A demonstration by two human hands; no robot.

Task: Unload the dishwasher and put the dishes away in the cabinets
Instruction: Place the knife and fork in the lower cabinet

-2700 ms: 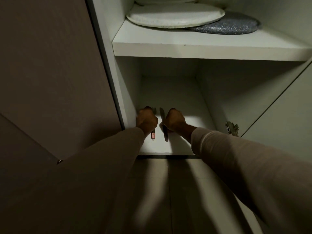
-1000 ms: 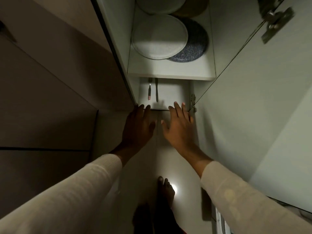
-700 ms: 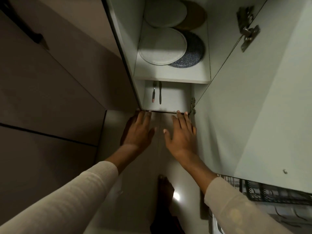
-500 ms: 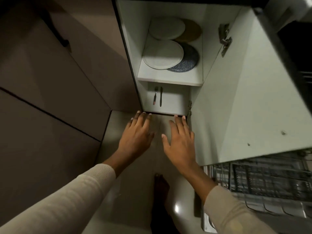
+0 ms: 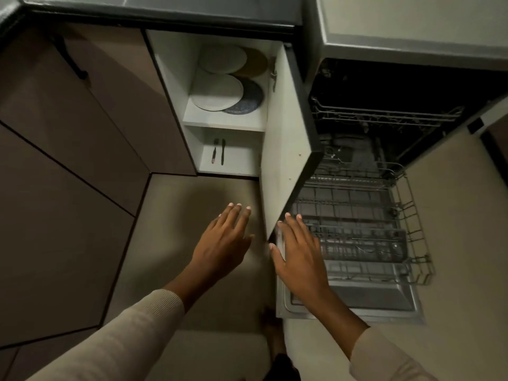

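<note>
Both hands have pulled back out of the cabinet [image 5: 176, 92]; left hand [image 5: 225, 243] and right hand [image 5: 299, 257] hover before it, each grip wide and empty. The two utensils [image 5: 218, 155] now lie on its bottom shelf [image 5: 242, 160], so that delivery looks finished.

The scene is dim and warm-toned. The white cabinet interior [image 5: 176, 78] catches the most light, while the dishwasher cavity [image 5: 398, 83] sinks into black shadow. Wide-angle distortion bows straight edges near the borders, and fine detail looks soft.
</note>
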